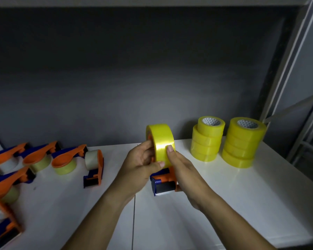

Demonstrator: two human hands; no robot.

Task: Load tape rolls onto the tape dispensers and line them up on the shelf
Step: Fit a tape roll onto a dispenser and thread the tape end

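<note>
Tape rolls: two stacks (226,141) are kept at the right of the white shelf (224,204), approx. four rolls each, not yet loaded. A group of loaded dispensers (49,159) is seen at the left, loosely bunched, not lined up, so the task is judged partly done w/ loading and lining-up both left. One dispenser (163,184) is held above the shelf centre, long axis roughly toward the viewer, cutter end nearest. A yellow roll (161,141) is set on edge on it, hole facing left-right. It is gripped by the left hand (141,165) & right hand (184,168), thumbs pressed on the tape face.
</note>
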